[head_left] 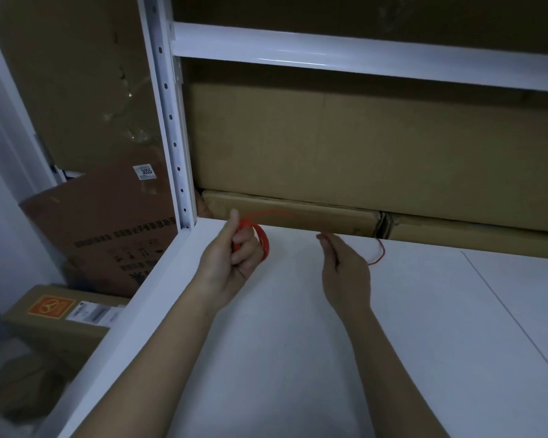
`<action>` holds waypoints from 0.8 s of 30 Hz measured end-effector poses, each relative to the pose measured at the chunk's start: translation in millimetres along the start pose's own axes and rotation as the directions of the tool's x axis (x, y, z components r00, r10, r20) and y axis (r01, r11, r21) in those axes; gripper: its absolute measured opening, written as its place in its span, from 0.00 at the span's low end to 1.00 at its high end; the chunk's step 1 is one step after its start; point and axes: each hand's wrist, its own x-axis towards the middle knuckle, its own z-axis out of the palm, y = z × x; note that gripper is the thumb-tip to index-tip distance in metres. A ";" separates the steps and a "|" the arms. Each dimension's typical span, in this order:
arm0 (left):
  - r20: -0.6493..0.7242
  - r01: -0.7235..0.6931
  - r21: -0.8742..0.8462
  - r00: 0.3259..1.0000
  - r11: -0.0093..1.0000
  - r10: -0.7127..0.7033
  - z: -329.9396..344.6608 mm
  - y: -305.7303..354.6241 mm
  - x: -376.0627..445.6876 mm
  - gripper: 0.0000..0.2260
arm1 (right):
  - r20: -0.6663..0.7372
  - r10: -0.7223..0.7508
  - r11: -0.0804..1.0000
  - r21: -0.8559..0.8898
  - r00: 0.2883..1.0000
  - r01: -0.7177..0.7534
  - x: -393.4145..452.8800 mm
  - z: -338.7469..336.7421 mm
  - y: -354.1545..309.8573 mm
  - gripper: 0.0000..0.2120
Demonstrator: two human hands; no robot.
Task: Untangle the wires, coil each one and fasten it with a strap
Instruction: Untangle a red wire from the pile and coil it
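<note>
A thin red wire is partly wound into a small coil (261,240) that my left hand (231,257) grips, fingers curled round the loops and thumb pointing up. From the coil a blurred strand runs right toward my right hand (345,270). That hand pinches the wire near its fingertips, and the loose tail (381,252) loops out behind it over the white shelf (298,343). Both hands hover just above the shelf, close to its back left corner. No strap or other wire is visible.
Large cardboard boxes (345,147) fill the back of the shelf, with flatter cartons (291,216) under them. A white perforated upright (171,121) and crossbeam (361,55) frame the rack. More cardboard boxes (108,232) stand on the floor to the left.
</note>
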 end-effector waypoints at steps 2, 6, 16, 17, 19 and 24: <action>-0.041 -0.072 -0.092 0.997 0.993 0.068 -1.9 5.7 2.3 0.27 | 0.112 -0.068 0.989 -0.125 0.991 0.082 -1.1 3.9 11.9 0.15; -0.092 -0.149 -0.120 0.986 0.981 0.139 -9.4 9.7 11.7 0.26 | 0.167 -0.248 0.954 -0.132 0.954 0.271 -20.2 7.7 12.3 0.14; 0.079 -0.100 0.962 0.993 0.256 0.093 -22.6 -30.1 17.5 0.14 | 0.225 -0.606 0.745 -0.178 0.763 0.643 -36.3 2.2 -4.8 0.11; 0.116 -0.122 0.978 0.992 0.172 0.049 -20.0 -32.9 13.2 0.13 | 0.221 -0.627 0.727 -0.178 0.747 0.663 -35.0 0.7 -4.9 0.10; 0.157 -0.151 0.977 0.987 0.151 -0.023 -17.9 -37.8 7.1 0.14 | 0.212 -0.651 0.709 -0.172 0.729 0.684 -30.4 -2.6 -5.0 0.09; 0.120 -0.052 0.936 0.976 0.347 -0.180 -17.8 -43.0 0.6 0.27 | 0.159 -0.436 0.896 -0.011 0.886 0.443 -11.0 -13.9 -7.0 0.07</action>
